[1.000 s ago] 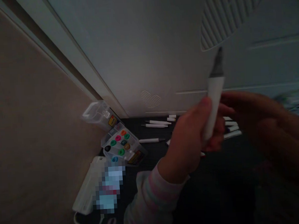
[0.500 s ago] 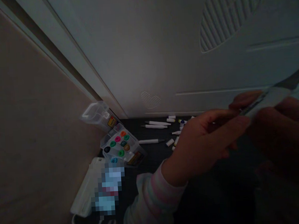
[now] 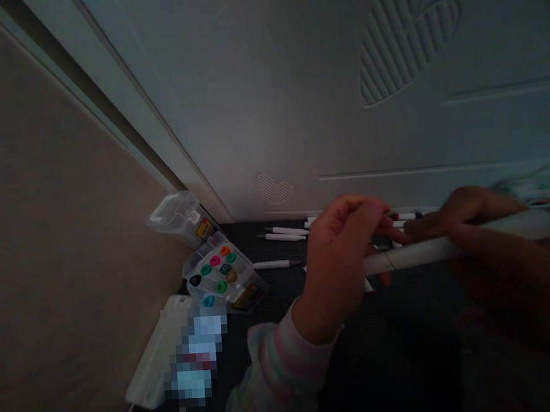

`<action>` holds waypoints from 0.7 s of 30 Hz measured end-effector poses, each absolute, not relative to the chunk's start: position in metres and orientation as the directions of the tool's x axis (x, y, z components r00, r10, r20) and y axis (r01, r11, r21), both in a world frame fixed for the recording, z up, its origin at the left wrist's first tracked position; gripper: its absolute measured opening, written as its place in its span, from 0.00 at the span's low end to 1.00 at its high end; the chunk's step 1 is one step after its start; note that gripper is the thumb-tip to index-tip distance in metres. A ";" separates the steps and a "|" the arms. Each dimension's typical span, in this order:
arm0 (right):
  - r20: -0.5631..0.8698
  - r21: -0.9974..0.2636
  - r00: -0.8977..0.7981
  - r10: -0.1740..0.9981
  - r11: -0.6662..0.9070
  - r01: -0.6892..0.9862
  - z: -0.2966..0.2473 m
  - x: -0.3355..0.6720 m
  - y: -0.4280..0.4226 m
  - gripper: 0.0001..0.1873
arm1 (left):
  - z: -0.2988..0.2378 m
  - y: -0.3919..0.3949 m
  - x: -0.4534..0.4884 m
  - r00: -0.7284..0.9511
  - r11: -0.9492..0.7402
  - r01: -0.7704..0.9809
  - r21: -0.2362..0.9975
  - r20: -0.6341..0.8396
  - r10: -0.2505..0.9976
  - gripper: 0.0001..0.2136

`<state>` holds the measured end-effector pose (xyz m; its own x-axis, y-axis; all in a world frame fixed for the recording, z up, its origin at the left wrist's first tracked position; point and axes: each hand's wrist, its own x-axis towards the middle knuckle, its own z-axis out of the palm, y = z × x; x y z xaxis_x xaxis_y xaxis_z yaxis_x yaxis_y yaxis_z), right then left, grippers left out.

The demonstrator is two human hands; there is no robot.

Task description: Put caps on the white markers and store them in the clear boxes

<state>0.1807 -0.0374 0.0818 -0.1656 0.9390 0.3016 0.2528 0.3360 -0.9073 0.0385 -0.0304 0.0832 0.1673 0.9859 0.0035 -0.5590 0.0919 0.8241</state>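
A white marker (image 3: pixel 418 254) lies nearly level between my two hands, its left part showing a seam. My right hand (image 3: pixel 496 242) is closed around its middle and right part, in deep shadow. My left hand (image 3: pixel 336 258), in a striped pastel sleeve, is at the left end with fingers curled; a fingertip shows below the marker. Part of that grip is hidden behind the marker. Beyond my hands, more white markers (image 3: pixel 284 236) and small pieces lie on the dark surface, partly covered by my left hand.
Left of my hands stands a clear plastic case (image 3: pixel 250 294) with several colour-ended markers, its lid (image 3: pixel 175 212) raised. Nearer are a white box-like device (image 3: pixel 148 369) with a cable and a blurred-out lit screen (image 3: pixel 200 347). A white panel (image 3: pixel 250 108) with heart reliefs rises behind; a wall (image 3: pixel 63 244) bounds the left.
The marker has swung from a steep slant to nearly level and come down. My left hand has shifted left, to the marker's end. The view has tilted slightly.
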 end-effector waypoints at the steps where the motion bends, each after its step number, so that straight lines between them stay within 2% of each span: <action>1: 0.293 -0.918 -0.166 0.942 0.325 0.226 0.082 0.180 -0.038 0.14 | 0.084 -0.031 0.038 0.164 0.088 -0.558 0.825 0.005 0.986 0.08; 4: 0.292 -0.932 -0.162 0.943 0.319 0.175 0.085 0.176 -0.039 0.18 | 0.084 -0.032 0.037 0.173 0.078 -0.542 0.837 0.021 0.985 0.08; 9: 0.288 -0.917 -0.105 0.952 0.306 0.256 0.090 0.167 -0.038 0.19 | 0.084 -0.035 0.035 0.149 0.013 -0.506 0.862 0.072 0.986 0.10; 11: 0.351 -0.887 -0.063 0.934 0.353 0.297 0.090 0.164 -0.037 0.18 | 0.084 -0.037 0.033 0.142 -0.044 -0.501 0.864 0.132 0.981 0.11; 13: 0.491 -0.829 -0.033 0.870 0.479 0.290 0.088 0.162 -0.035 0.16 | 0.085 -0.039 0.031 0.146 -0.110 -0.488 0.866 0.206 0.968 0.11; 17: 0.692 -0.694 -0.052 0.720 0.683 0.228 0.075 0.160 -0.032 0.11 | 0.087 -0.041 0.030 0.108 -0.180 -0.475 0.861 0.260 0.960 0.13; 19: 0.694 -0.701 -0.056 0.718 0.691 0.176 0.069 0.157 -0.033 0.11 | 0.087 -0.041 0.030 0.067 -0.186 -0.480 0.858 0.247 0.967 0.16; 21: 0.598 -0.801 -0.010 0.801 0.598 -0.004 0.067 0.152 -0.036 0.11 | 0.087 -0.040 0.031 0.032 -0.193 -0.457 0.868 0.233 0.972 0.18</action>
<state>0.1517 -0.0357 0.0667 -0.0098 0.8012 0.5983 -0.0035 0.5983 -0.8013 0.0311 -0.0401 0.0870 0.0319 0.9721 0.2326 -0.4574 -0.1927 0.8681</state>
